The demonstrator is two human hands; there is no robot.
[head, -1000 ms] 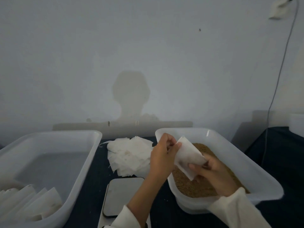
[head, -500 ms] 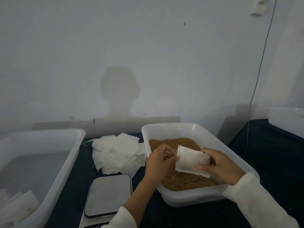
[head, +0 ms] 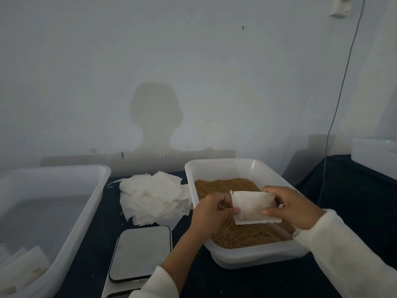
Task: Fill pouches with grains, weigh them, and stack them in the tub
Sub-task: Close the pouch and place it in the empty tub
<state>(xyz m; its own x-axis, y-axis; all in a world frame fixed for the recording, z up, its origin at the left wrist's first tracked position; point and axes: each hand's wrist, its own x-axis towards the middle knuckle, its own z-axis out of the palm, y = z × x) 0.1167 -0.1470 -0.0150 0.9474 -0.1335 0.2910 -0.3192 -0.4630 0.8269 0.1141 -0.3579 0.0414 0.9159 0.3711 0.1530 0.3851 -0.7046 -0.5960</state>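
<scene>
Head view: two hands, left hand [head: 211, 212] and right hand [head: 295, 208], fingers pinching one pouch [head: 253, 206] above one grain tub [head: 217, 166].

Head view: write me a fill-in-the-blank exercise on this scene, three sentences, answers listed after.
1. Both hands, the left hand and the right hand, hold one white ____ over the grain tub.
2. The scale has ____ on its platform.
3. The pile of empty pouches lies between the grain tub and the ____ tub on the left.

Answers: pouch; nothing; stacking
</scene>
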